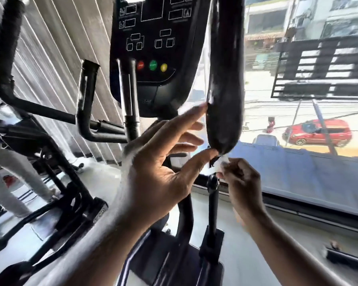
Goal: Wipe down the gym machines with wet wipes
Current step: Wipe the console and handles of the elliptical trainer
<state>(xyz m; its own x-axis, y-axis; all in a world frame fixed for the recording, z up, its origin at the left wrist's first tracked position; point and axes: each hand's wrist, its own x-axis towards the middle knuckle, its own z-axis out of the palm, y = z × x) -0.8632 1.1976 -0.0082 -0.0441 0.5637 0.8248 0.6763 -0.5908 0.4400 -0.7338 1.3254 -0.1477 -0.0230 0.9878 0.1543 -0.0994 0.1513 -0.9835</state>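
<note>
The big window [298,96] fills your right side, with a red car [316,132] on the street below. In front of you stands the exercise machine [130,120], its black console [153,38] above and its padded handle [225,89] hanging just right of it. Your left hand [159,162] is raised and open, fingers spread apart; the forefinger tip touches the handle's left side and the thumb tip touches its lower end. Your right hand [242,182] is lower, its fingers curled and pinching the white wet wipe [222,162], which sits just under the handle's end. The console carries a red, a green and a yellow button [164,67].
</note>
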